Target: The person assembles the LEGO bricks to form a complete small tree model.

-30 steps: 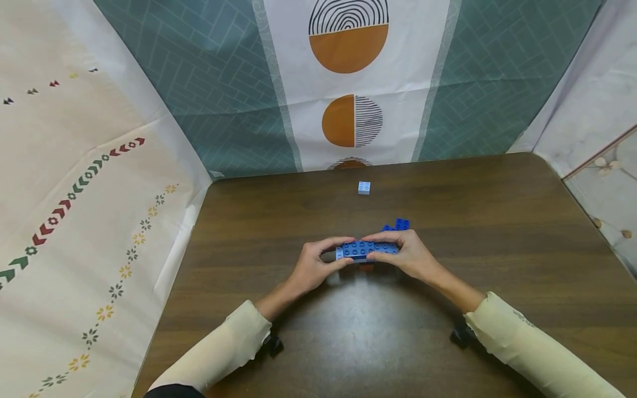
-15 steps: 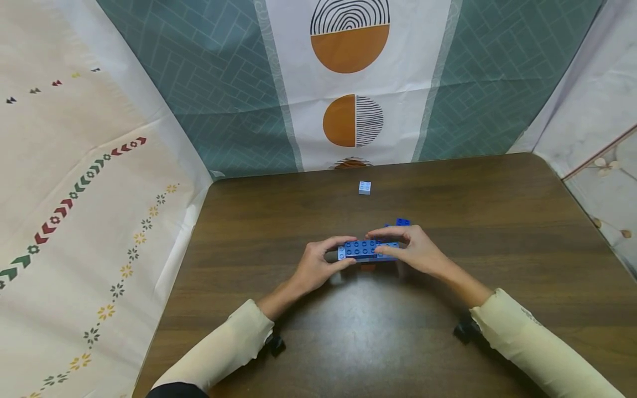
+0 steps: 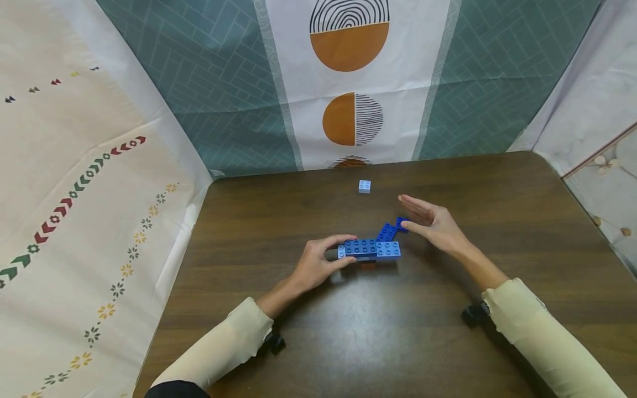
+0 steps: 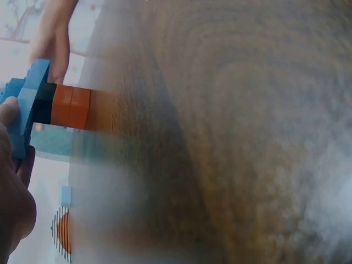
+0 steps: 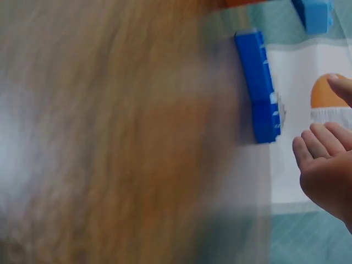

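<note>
My left hand (image 3: 317, 262) grips a toy brick build, thumb on the near side and fingers behind. Its top is a row of darker blue bricks (image 3: 360, 247) beside light blue bricks (image 3: 389, 250). Seen from the left wrist, stacked orange bricks (image 4: 71, 106) and a dark brick (image 4: 44, 103) form a column beneath, reaching the tabletop. Holding nothing, my right hand (image 3: 440, 225) hovers right of the build with fingers extended. Close under its thumb lie a blue brick (image 3: 386, 232) and a smaller blue brick (image 3: 401, 228), end to end.
A small light blue brick (image 3: 364, 187) sits near the back edge of the brown wooden table (image 3: 278, 210). Patterned cloth (image 3: 239, 110) hangs behind the table and along both sides.
My right hand has let go of the build and moved right and back, its fingers opening. The loose blue bricks behind now show more fully. My left hand keeps its place.
</note>
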The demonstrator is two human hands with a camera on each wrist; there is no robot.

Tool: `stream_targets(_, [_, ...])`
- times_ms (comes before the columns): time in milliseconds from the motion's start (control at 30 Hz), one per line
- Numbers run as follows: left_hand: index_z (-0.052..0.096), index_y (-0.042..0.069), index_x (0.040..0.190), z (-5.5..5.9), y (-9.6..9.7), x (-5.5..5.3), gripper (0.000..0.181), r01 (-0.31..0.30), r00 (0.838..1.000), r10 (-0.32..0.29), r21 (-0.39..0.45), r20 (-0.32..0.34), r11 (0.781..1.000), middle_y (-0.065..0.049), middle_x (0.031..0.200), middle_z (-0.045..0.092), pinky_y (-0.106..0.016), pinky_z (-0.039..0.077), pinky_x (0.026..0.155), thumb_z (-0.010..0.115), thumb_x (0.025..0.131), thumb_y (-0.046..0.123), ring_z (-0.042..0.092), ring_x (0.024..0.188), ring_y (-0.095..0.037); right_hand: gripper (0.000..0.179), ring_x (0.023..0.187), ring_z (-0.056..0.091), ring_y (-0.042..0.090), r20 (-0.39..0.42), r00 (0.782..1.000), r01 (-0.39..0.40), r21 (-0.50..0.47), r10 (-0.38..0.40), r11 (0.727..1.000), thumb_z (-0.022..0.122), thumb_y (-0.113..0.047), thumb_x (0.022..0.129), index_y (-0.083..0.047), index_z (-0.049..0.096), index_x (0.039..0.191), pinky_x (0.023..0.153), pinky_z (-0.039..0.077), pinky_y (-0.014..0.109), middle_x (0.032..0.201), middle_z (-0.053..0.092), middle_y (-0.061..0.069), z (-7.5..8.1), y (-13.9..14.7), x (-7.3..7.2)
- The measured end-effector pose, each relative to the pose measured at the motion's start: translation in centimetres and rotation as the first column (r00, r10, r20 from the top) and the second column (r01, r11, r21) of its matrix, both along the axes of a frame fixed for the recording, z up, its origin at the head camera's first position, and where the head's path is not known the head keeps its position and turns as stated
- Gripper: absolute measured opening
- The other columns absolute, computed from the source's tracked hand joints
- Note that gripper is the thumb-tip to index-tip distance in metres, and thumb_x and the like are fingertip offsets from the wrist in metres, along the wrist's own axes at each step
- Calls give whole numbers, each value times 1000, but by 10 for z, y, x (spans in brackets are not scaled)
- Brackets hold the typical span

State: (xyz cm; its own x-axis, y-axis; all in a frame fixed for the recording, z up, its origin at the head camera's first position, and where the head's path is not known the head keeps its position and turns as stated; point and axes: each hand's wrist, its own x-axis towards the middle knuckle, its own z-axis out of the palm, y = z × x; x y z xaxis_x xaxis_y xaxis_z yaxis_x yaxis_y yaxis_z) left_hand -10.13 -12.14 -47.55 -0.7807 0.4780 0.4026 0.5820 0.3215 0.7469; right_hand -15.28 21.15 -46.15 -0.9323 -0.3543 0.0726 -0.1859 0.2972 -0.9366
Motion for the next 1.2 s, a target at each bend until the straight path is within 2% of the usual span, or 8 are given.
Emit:
stream_targets(133, [71,14,137,0,0,0,46,-1,1000,1,-6,1,1000,-3,133,73,-35,59,96,85,94,19,70,117,-14,75,156,32,40,70,997,-32,13,31,999,74,-13,103,-6,34,166,122,27,60,170,36,15,-5,4,-1])
stream_targets(267, [71,14,138,-1,0,0,46,0,1000,0,-2,7,1000,-3,133,73,-37,60,95,84,94,18,71,116,-15,77,157,29,41,134,990,-44,-14,46,999,74,-10,102,-2,32,166,123,26,58,170,34,18,-10,6,-2])
stream_targets(433, [71,14,138,0,0,0,45,2,1000,-2,0,8,1000,-3,133,73,-39,60,95,84,95,16,71,116,-16,72,156,31,40,171,984,-37,-25,40,999,71,-3,102,1,34,164,123,27,54,168,36,19,-15,6,-3])
stream_targets(733, [71,9,137,1,0,0,45,5,1000,-4,-14,8,1000,-3,132,73,-34,59,95,84,94,18,70,117,-13,62,150,41,40,117,993,3,67,-10,998,72,-1,101,2,47,157,119,35,51,161,46,21,-18,2,-4])
stream_targets(900, [71,11,137,2,0,0,45,4,1000,-3,-21,24,1000,-2,133,73,-32,58,96,84,95,19,70,117,-12,56,147,45,42,82,996,19,128,-30,992,72,-1,101,3,53,153,116,38,52,157,50,23,-17,0,-5])
stream_targets(1200, [71,13,138,3,0,1,45,5,1000,-4,-22,19,1000,-3,133,73,-37,59,97,84,95,19,70,117,-13,47,140,54,42,26,998,44,200,-50,979,72,3,99,4,61,145,111,44,52,148,59,26,-18,-2,-8])
